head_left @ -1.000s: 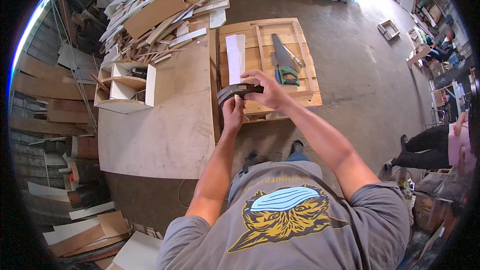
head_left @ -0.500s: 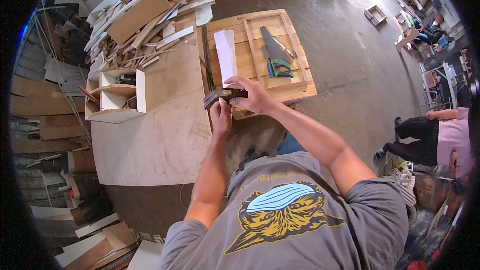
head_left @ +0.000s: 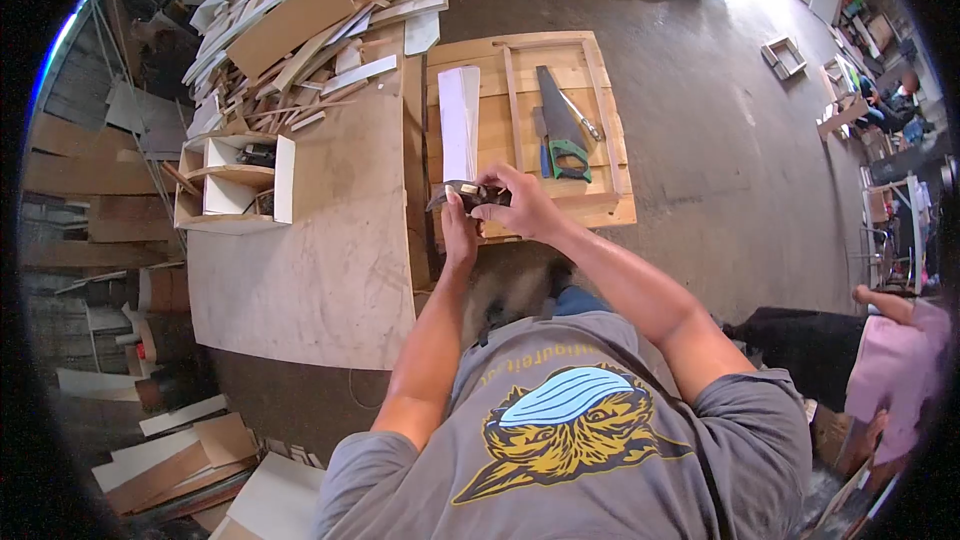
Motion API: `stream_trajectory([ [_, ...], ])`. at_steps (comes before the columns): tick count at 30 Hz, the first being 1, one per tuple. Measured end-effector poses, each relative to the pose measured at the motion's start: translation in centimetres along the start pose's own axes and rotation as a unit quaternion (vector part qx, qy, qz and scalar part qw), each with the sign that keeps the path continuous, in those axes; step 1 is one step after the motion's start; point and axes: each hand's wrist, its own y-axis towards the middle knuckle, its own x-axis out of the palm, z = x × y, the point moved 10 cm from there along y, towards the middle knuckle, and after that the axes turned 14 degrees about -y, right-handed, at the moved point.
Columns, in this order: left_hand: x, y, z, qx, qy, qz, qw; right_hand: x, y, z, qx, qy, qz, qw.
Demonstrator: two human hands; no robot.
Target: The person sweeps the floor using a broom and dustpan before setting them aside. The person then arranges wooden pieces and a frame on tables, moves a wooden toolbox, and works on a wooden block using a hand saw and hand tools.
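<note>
Between both my hands is a claw hammer [head_left: 462, 187], its dark curved head uppermost with a pale wooden patch on top; any handle below is hidden. My left hand [head_left: 460, 230] closes on it from the near left, thumb pressed to the head. From the right, my right hand [head_left: 520, 202] grips the other end of the head. Just beyond lie long white strips [head_left: 459, 122] on a plank-topped wooden workbench [head_left: 490, 220]. To their right, a handsaw [head_left: 562, 125] with a green handle rests beside a slim metal tool [head_left: 581, 116], within a thin wooden frame [head_left: 514, 100].
Left of the bench is a large plywood table [head_left: 300, 290] bearing a divided wooden box [head_left: 285, 180] with tools and a heap of offcuts [head_left: 290, 30]. A person in pink [head_left: 895, 370] is at right; another person [head_left: 890, 105] sits farther back. A small wooden frame [head_left: 783, 58] lies on the floor.
The hammer has turned and tilted in my hands, its curved end now pointing more toward the lower left. My view has shifted slightly. The person in pink has moved nearer.
</note>
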Motion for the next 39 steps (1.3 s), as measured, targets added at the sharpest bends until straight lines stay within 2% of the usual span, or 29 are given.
stream_trajectory([
  [2,1.5,0.3,-0.3,-0.011,-0.026,0.011,1.000,-0.8,0.1,1.0,0.025,0.002,-0.034,0.999],
  [3,2.0,0.5,-0.6,-0.017,-0.021,0.019,0.999,-1.0,0.2,1.2,0.065,0.073,-0.055,0.994],
  [6,3.9,0.9,-0.6,-0.016,0.001,0.031,0.999,-2.3,0.7,3.0,0.056,0.019,-0.052,0.997],
  [14,6.9,2.6,-1.8,-0.003,0.060,-0.003,0.998,-5.6,1.4,4.7,0.049,0.026,-0.050,0.997],
  [18,9.2,2.5,-1.6,-0.014,0.038,0.014,0.999,-7.3,1.5,5.1,0.044,0.033,-0.041,0.998],
  [20,9.3,2.8,-3.1,-0.056,-0.006,0.042,0.998,-8.2,1.4,5.2,0.036,0.036,-0.039,0.998],
  [27,12.6,3.9,-5.5,-0.090,-0.029,-0.029,0.995,-11.1,0.1,7.6,0.041,0.048,-0.057,0.996],
  [29,13.0,3.4,-6.5,-0.135,0.004,-0.041,0.990,-11.2,-0.4,9.0,0.073,0.081,-0.075,0.991],
  [31,13.8,3.6,-7.0,-0.134,-0.007,-0.043,0.990,-11.4,-0.9,10.3,0.106,0.102,-0.095,0.985],
  [36,16.1,4.1,-7.4,-0.095,-0.014,-0.095,0.991,-13.3,-1.0,10.3,0.061,0.064,-0.070,0.994],
  [39,16.7,4.0,-7.7,-0.116,-0.024,-0.110,0.987,-13.9,-1.1,10.1,0.053,0.058,-0.061,0.995],
])
